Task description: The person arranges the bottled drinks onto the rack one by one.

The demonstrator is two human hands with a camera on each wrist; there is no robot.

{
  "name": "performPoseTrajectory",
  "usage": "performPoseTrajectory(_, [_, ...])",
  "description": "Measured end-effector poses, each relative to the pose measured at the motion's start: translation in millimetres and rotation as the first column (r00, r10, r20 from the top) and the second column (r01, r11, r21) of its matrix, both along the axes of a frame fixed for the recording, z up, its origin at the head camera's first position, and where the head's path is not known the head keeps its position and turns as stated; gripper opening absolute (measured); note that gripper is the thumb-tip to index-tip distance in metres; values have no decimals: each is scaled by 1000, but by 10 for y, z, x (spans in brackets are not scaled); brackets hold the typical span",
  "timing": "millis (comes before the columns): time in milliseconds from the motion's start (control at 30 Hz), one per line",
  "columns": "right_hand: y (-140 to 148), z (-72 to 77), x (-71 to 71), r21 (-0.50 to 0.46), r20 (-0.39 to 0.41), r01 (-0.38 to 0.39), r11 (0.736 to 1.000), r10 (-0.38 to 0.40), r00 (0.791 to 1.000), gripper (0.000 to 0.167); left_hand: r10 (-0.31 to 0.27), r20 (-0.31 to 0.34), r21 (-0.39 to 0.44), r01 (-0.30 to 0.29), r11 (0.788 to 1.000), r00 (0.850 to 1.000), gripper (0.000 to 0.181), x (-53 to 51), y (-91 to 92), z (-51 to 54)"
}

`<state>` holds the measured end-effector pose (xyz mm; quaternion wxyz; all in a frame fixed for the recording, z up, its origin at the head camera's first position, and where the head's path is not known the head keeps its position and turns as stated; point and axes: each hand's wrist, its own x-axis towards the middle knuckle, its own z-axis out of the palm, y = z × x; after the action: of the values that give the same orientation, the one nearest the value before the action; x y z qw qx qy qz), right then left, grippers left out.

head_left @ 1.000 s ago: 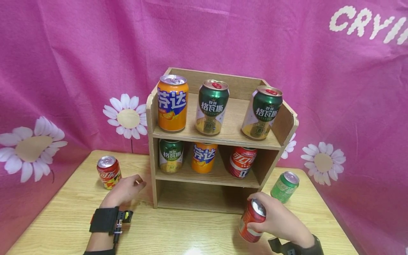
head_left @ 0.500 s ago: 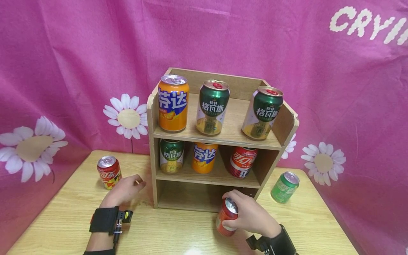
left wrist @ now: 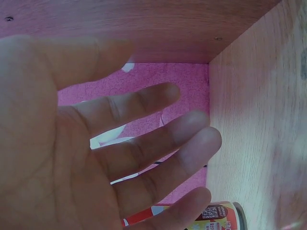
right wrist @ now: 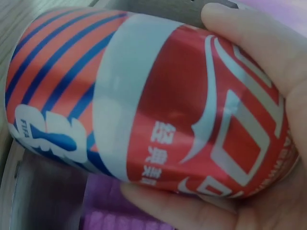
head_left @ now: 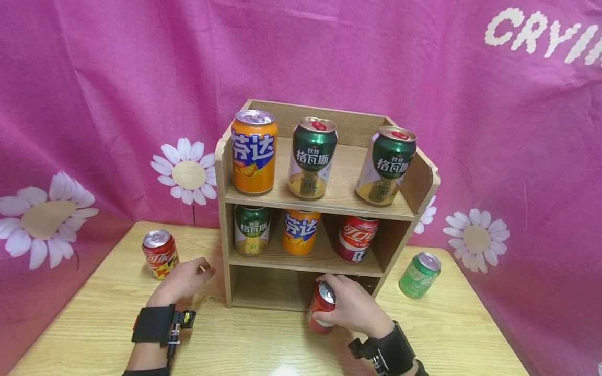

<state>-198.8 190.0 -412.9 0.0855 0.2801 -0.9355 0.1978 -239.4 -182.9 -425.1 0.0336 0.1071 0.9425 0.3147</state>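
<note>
In the head view my right hand grips a red cola can round its upper part, at the front of the shelf's lowest level. The right wrist view shows that can close up, with thumb and fingers on opposite sides of it. My left hand hovers beside the left side of the wooden shelf, holding nothing. Its fingers are spread and relaxed in the left wrist view. Nearest to it stands another red cola can, on the table.
An orange soda can and two green-and-gold cans stand on the top level. The middle level holds a green-and-gold can, an orange can and a red can. A green can stands right of the shelf.
My right hand has carried the red cola can leftward and slightly farther back, from near the shelf's right side to before the lowest level. The left hand stays in place.
</note>
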Motion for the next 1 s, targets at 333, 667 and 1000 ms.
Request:
performPoseTrajectory(333, [-198,-61,-93,1,-17,-15,1000,15,1000,63,7,-24,-5,-7,1000,1000,23,-17,-6,-43])
performPoseTrajectory(667, [-362,-73,-170,3,3,3,1000,-3,1000,62,7,-10,-9,-7,1000,1000,26,-32,2,-34])
performPoseTrajectory(1000, [-427,-135,-169,-55,-4,100,993,-101,995,64,-4,-11,-2,4,1000,1000,25,-30,13,-30])
